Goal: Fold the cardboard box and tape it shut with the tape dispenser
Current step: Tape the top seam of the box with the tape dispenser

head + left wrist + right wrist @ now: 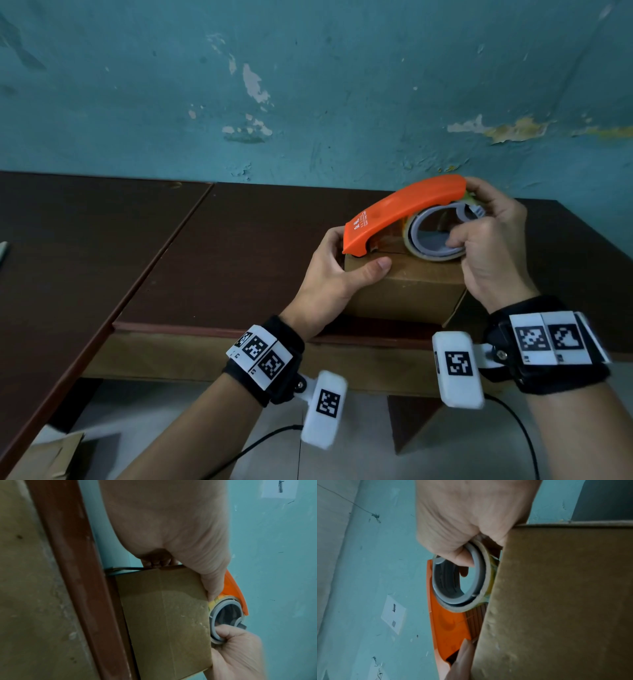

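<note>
A closed brown cardboard box [407, 294] stands near the front edge of the dark table [239, 246]. On its top lies the orange tape dispenser [404, 212] with its tape roll and grey core [431, 240]. My left hand [342, 270] grips the box's top left corner, thumb on the front face, right under the dispenser's nose. My right hand [486, 229] holds the dispenser's rear, thumb hooked inside the grey core [477, 574] and fingers over the orange tail. The left wrist view shows the box front [164, 615] and the dispenser [235, 591] on its top edge.
A second dark table [68, 240] adjoins on the left with a seam between them. A teal peeling wall [308, 85] stands close behind. On the floor lie a cardboard piece [51, 455] at bottom left and black cables [260, 445].
</note>
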A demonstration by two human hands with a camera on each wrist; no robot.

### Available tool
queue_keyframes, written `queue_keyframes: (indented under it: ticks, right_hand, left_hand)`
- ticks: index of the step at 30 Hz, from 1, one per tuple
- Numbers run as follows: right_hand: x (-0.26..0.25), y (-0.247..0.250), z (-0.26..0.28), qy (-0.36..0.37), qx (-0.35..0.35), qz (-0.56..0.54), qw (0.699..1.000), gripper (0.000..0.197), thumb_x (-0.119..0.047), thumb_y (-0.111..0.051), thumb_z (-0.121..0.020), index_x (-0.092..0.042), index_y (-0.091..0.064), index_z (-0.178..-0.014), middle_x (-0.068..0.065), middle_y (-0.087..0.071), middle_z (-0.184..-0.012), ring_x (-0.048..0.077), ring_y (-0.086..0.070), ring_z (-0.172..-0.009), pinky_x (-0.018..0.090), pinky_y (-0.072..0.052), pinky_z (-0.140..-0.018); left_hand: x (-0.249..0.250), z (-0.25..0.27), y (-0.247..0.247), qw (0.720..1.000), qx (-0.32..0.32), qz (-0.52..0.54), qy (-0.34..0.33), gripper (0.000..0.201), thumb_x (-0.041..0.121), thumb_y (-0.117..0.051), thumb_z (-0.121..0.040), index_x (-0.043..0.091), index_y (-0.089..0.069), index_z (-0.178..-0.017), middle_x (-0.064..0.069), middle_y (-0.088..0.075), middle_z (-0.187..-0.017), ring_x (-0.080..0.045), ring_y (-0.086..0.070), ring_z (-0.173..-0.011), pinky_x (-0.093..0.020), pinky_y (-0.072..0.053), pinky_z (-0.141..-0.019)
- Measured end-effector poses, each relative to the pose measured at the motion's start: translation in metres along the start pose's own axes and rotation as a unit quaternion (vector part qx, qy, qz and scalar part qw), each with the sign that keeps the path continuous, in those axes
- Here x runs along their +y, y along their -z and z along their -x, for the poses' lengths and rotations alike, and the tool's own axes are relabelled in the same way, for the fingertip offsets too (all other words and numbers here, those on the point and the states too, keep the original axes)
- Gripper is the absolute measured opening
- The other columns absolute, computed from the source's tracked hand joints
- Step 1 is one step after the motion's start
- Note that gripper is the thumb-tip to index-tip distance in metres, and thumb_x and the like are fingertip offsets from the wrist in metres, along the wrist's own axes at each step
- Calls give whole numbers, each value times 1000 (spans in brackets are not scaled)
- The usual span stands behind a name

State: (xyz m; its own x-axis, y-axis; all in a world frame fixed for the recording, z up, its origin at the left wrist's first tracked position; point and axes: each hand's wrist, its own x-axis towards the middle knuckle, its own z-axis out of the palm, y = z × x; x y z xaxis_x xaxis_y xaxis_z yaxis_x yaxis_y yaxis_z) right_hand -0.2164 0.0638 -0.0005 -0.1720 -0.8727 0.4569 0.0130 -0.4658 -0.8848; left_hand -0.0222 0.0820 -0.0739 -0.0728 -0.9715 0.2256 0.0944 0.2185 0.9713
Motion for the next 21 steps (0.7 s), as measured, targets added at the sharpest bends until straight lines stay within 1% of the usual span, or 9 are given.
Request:
queue_keyframes:
  ticks: [3,5,7,9,11,14,17,19,21]
  right_hand:
    - [2,1,1,-3,2,-2,1000,59,12,-50,-51,-22,-74,-94,2,-69,-86,26,-66,-89,36,-53,-68]
    - [3,1,0,-4,3,-4,1000,60,12,-50,-50,-22,-74,-93,4,-69,-87,28,-65,-89,37,-53,-69]
    - [5,3,-1,-6,16,-11,1000,60,12,-49,-49,-22,-74,-92,2,-69,-85,27,-65,-88,35,-53,-69]
    - [6,11,-3,-13,46,-21,999,61,13,-47,-48,-21,-73,-90,-4,-69,-80,21,-66,-84,29,-54,-66]
    - [5,18,-3,-19,51,-21,998,61,17,-45,-50,-20,-72,-92,-6,-68,-77,17,-66,-82,28,-54,-67]
    - [3,22,-3,-17,36,-3,999,62,18,-45,-52,-19,-72,-94,-3,-68,-81,16,-67,-84,28,-57,-69]
    - [1,22,-4,-15,36,4,999,63,15,-45,-50,-21,-73,-94,-1,-67,-82,19,-65,-85,30,-53,-68]
    - [0,21,-5,-11,33,12,999,63,13,-46,-50,-22,-73,-94,-1,-66,-83,21,-64,-87,32,-52,-67]
    - [-1,19,-6,0,26,27,999,64,16,-45,-53,-25,-73,-94,-3,-67,-82,19,-64,-84,29,-52,-64]
  left_hand:
    - [1,0,0,1000,-1,-2,-1,60,32,-85,-78,15,-60,-130,0,-69,-126,-12,-65,-120,-34,-52,-108]
    - [1,-1,1,1000,-3,0,-3,63,36,-86,-75,15,-60,-129,1,-69,-124,-11,-66,-117,-29,-53,-103]
    - [2,0,1,1000,-3,12,-4,68,41,-87,-71,14,-61,-128,3,-70,-120,-10,-67,-113,-28,-55,-97]
    - [3,0,1,1000,-4,25,-4,73,42,-87,-68,14,-60,-129,3,-70,-118,-10,-68,-109,-31,-58,-95]
    - [3,0,1,1000,-6,27,-5,75,43,-87,-67,14,-59,-130,2,-70,-118,-10,-69,-108,-35,-59,-96]
    - [3,1,-2,999,-7,34,1,72,41,-87,-68,16,-59,-129,4,-70,-119,-12,-69,-110,-38,-59,-98]
    - [4,2,-1,999,-10,32,5,74,39,-89,-68,17,-58,-131,1,-70,-123,-16,-69,-114,-41,-58,-100]
    - [5,2,1,999,-16,28,8,78,38,-91,-67,17,-57,-133,0,-69,-127,-20,-69,-118,-47,-57,-104]
    - [6,3,2,999,-22,25,9,81,36,-93,-66,18,-56,-136,-2,-69,-129,-23,-68,-121,-51,-55,-106]
